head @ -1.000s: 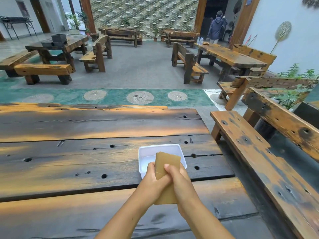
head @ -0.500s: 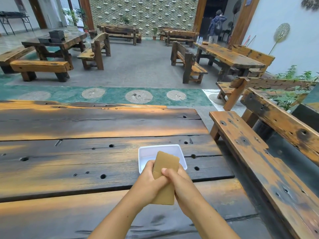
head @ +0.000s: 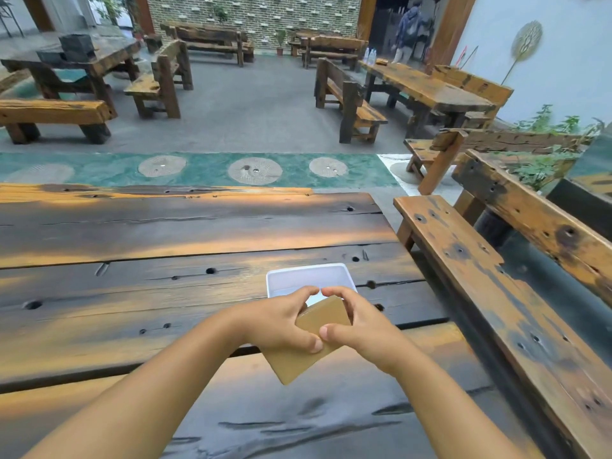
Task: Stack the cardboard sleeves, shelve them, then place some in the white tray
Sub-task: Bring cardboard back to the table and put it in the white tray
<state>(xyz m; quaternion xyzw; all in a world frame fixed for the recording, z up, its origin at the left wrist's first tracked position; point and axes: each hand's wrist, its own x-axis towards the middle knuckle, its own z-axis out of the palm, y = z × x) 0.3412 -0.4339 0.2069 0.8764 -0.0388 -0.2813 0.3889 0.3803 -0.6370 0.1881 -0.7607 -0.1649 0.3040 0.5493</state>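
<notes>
A flat stack of brown cardboard sleeves (head: 308,342) is held tilted above the dark wooden table (head: 165,293), just in front of the white tray (head: 308,276). My left hand (head: 281,323) grips the stack's left side. On the right side, my right hand (head: 357,323) grips it, thumb on top. Fingertips of both hands meet over the stack's far edge, above the tray's near rim. Nothing shows in the part of the tray that I can see; its near end is hidden by my hands.
A wooden bench (head: 496,309) with a backrest runs along the table's right side. More wooden tables and benches (head: 351,94) stand across the grey floor. A person (head: 409,31) stands far back near the doorway.
The stack has turned from upright to tilted with its near corner pointing down-left. Both hands have shifted forward to the tray's near rim, fingers spread over the stack's far edge.
</notes>
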